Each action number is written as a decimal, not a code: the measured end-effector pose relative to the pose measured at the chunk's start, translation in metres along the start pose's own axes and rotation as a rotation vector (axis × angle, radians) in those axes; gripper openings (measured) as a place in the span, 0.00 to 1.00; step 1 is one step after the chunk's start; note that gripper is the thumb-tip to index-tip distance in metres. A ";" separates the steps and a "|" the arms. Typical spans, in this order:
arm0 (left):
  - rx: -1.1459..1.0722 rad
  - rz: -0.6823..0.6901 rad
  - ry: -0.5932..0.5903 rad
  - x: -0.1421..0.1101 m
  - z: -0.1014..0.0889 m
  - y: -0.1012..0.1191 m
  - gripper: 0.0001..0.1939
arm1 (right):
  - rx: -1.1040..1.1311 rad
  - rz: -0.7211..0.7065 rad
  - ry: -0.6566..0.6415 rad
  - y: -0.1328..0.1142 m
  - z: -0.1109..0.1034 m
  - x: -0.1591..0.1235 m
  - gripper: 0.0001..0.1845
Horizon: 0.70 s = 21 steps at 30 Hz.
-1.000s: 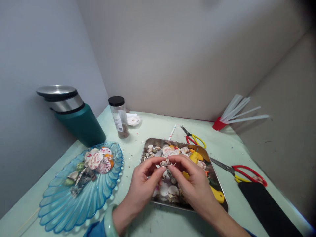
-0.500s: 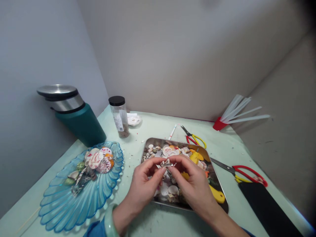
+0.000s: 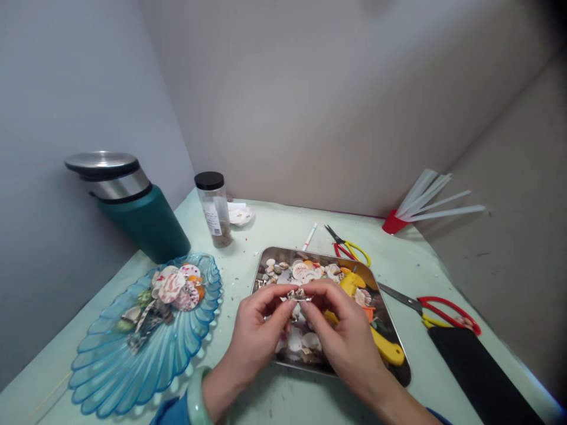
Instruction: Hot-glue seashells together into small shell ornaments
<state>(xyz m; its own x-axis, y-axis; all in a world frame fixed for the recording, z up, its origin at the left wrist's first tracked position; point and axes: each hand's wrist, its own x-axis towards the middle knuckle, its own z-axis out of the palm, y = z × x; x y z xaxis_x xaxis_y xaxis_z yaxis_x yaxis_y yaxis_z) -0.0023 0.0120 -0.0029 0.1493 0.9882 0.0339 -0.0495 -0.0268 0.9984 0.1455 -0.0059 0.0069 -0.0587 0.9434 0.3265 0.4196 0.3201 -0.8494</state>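
Between both hands is a small silvery metal clip with pale, brown-marked shell pieces on it; its fine detail is too small to make out. My left hand pinches its left end between thumb and fingertips. From the other side, the thumb and forefinger of my right hand close on the right end. Both hands are over a metal tray full of shells, partly hiding its contents. A yellow-handled tool lies in the tray beside my right hand.
On the left, a blue scalloped plate bears shell pieces. Behind it stand a teal bottle and a black-lidded jar. Small scissors, larger scissors, a black flat object and a red cup of glue sticks are at right.
The clip has tilted slightly between the fingertips, and my right hand has shifted a little. Both hands keep their pinch over the tray.
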 end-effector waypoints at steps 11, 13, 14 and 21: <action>-0.033 0.024 -0.025 -0.001 -0.002 -0.001 0.11 | 0.046 -0.017 -0.040 -0.003 -0.001 -0.002 0.09; -0.022 0.036 -0.037 -0.001 -0.002 -0.001 0.11 | 0.048 -0.019 -0.040 -0.004 -0.001 -0.002 0.09; -0.016 0.043 -0.039 0.000 -0.002 -0.001 0.11 | 0.049 -0.017 -0.042 -0.004 0.000 -0.002 0.09; -0.014 0.065 -0.041 0.000 -0.002 -0.001 0.11 | 0.039 -0.013 -0.037 -0.004 0.000 -0.002 0.08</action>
<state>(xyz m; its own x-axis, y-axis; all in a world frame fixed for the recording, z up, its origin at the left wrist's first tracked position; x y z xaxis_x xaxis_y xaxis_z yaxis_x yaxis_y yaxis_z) -0.0044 0.0128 -0.0045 0.1857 0.9774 0.1008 -0.0742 -0.0883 0.9933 0.1439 -0.0090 0.0094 -0.0975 0.9414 0.3230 0.3827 0.3350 -0.8610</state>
